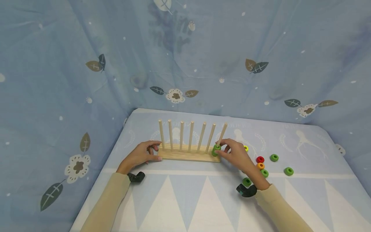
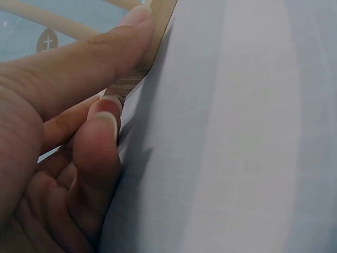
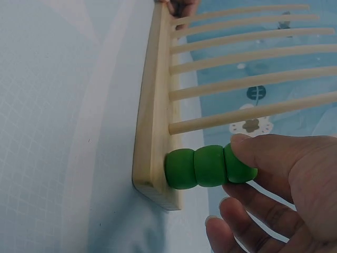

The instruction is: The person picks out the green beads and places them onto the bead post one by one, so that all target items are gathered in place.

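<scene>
A wooden peg rack [image 1: 188, 156] with a row of several upright pegs lies on the table. My left hand [image 1: 141, 153] grips its left end, thumb along the front edge in the left wrist view, the other fingers curled at the end. Three green beads are stacked on the rightmost peg: the lowest bead [image 3: 180, 168] against the base, a middle bead [image 3: 209, 166] above it, and a top bead [image 3: 239, 167]. That top bead is pinched between thumb and fingers of my right hand [image 1: 236, 155], which partly hides it.
Loose beads lie right of the rack: a red bead [image 1: 260, 159], an orange bead [image 1: 261, 166], a partly hidden yellow bead [image 1: 246, 148] and several green beads [image 1: 288, 171]. Some sit close beside my right forearm. A patterned cloth [image 1: 185, 64] hangs behind the table.
</scene>
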`<action>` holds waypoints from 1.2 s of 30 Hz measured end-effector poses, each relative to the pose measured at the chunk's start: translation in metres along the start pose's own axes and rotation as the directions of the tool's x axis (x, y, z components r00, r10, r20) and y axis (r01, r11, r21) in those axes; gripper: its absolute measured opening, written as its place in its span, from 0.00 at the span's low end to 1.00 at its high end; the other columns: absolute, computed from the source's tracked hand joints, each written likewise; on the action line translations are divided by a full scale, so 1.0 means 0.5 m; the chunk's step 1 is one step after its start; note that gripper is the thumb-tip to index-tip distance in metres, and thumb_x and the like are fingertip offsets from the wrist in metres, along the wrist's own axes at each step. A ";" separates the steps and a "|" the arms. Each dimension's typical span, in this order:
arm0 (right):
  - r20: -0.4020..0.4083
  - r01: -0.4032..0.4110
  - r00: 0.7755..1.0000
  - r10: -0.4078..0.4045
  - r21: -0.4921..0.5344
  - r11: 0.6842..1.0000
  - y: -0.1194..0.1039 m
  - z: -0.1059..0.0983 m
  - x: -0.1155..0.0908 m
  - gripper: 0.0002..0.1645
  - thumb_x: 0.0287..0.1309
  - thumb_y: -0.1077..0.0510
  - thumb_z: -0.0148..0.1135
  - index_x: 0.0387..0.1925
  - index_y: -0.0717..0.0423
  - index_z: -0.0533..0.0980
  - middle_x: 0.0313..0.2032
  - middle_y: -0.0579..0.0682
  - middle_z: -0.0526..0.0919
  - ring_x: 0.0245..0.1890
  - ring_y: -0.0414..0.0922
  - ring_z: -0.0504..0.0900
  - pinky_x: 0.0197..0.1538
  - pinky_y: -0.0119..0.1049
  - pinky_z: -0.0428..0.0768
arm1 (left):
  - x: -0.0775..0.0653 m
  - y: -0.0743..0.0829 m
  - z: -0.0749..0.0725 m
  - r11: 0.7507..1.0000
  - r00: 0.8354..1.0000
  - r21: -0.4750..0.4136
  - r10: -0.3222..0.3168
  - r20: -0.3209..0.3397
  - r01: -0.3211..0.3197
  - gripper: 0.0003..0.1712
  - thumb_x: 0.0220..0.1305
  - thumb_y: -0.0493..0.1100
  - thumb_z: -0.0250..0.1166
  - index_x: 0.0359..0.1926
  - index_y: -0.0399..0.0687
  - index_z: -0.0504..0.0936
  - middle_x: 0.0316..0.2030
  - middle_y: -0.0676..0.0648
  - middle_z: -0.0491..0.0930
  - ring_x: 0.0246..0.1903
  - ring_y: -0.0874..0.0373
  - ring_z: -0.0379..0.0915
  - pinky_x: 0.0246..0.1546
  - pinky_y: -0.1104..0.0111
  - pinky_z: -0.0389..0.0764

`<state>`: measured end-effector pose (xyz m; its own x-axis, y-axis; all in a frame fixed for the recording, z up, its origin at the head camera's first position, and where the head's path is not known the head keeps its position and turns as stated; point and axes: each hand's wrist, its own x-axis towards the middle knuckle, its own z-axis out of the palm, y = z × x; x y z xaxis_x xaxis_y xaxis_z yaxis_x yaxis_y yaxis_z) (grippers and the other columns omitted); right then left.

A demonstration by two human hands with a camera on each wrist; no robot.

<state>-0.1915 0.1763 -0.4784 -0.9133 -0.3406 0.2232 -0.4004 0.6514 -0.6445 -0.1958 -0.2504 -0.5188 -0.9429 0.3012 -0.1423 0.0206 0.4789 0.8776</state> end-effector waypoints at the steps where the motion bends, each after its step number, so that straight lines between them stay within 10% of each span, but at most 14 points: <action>1: 0.003 0.000 1.000 0.000 0.000 1.000 0.000 -0.002 0.002 0.18 0.57 0.57 0.78 0.49 0.54 0.84 0.45 0.48 0.87 0.33 0.40 0.81 0.31 0.33 0.77 | 0.001 0.002 0.000 1.000 1.000 0.000 -0.001 -0.002 0.001 0.45 0.53 0.48 0.83 0.70 0.46 0.74 0.46 0.42 0.76 0.31 0.52 0.71 0.21 0.63 0.78; 18: 0.013 -0.043 0.999 0.043 -0.014 0.999 0.008 -0.072 0.003 0.20 0.62 0.54 0.75 0.54 0.53 0.83 0.44 0.47 0.87 0.33 0.40 0.81 0.31 0.35 0.77 | 0.016 0.034 -0.027 0.998 0.997 -0.005 -0.064 0.039 0.064 0.46 0.53 0.48 0.83 0.71 0.48 0.73 0.46 0.44 0.76 0.31 0.52 0.71 0.21 0.62 0.78; 36: -0.044 -0.090 0.995 0.088 -0.048 0.995 0.062 -0.115 -0.101 0.17 0.63 0.54 0.74 0.52 0.55 0.84 0.40 0.46 0.87 0.33 0.39 0.81 0.35 0.33 0.81 | 0.012 0.021 -0.015 0.999 0.998 0.002 -0.049 0.030 0.049 0.47 0.53 0.49 0.83 0.71 0.48 0.73 0.47 0.44 0.75 0.32 0.52 0.71 0.22 0.62 0.79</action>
<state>-0.1619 0.2529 -0.4679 -0.9473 -0.2518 0.1980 -0.3199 0.7110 -0.6263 -0.2039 -0.2496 -0.5070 -0.9322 0.3025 -0.1988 -0.0248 0.4947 0.8687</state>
